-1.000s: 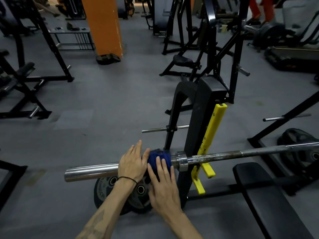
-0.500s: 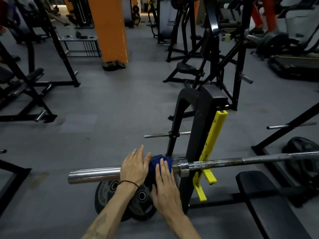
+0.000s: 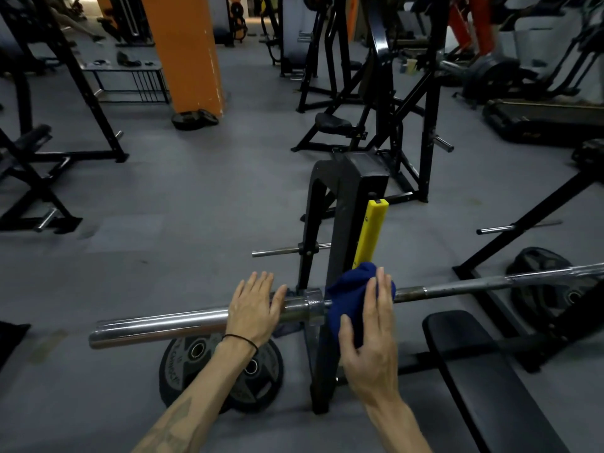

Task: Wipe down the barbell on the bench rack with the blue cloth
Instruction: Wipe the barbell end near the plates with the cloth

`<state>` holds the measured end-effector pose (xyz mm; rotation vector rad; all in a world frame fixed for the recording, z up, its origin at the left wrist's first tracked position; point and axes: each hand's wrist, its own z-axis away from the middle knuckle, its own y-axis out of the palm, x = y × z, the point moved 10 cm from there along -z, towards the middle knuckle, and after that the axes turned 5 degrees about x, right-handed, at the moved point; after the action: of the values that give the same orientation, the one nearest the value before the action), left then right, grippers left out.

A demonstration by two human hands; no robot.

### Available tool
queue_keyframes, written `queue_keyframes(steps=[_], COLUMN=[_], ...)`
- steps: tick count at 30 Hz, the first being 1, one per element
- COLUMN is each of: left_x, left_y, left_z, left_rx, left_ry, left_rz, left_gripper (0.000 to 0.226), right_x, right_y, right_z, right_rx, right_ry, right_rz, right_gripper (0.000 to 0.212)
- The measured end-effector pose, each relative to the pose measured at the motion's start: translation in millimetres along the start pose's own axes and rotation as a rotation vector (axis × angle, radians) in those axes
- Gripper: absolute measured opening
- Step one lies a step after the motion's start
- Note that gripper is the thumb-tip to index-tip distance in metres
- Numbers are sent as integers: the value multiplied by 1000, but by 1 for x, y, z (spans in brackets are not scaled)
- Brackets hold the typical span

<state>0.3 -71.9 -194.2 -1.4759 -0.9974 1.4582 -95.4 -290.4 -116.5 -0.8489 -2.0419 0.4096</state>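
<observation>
The steel barbell [image 3: 157, 325] lies across the black bench rack upright [image 3: 343, 204], its thick sleeve pointing left and its thin shaft running off to the right. My left hand [image 3: 253, 305] rests flat on the sleeve just left of the collar, fingers straight. A blue cloth [image 3: 351, 299] is draped over the bar right of the collar, at the rack's yellow hook [image 3: 369, 233]. My right hand [image 3: 372, 335] presses the cloth onto the bar with straight fingers and the thumb alongside the cloth.
Two black weight plates [image 3: 225, 374] lie on the floor under the sleeve. The black bench pad [image 3: 483, 371] sits lower right. Another plate [image 3: 549, 282] leans behind the shaft at right. Racks, machines and an orange pillar [image 3: 186, 50] fill the grey floor beyond.
My right hand has carried the blue cloth rightward from the sleeve, past the collar, onto the shaft by the yellow hook. My left hand stays flat on the sleeve.
</observation>
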Motion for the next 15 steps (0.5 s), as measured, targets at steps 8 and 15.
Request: queue_keyframes(steps=[8, 15], left_x=[-66, -56], left_y=[12, 25], left_z=[-13, -11], left_rx=[0, 17], left_ry=[71, 6], left_rz=[110, 94], left_gripper=[93, 98], right_x=[-19, -43], right_y=[12, 103], right_z=[-8, 12], right_rx=[105, 525], right_ry=[-94, -120], right_rz=[59, 407], right_gripper=[70, 81])
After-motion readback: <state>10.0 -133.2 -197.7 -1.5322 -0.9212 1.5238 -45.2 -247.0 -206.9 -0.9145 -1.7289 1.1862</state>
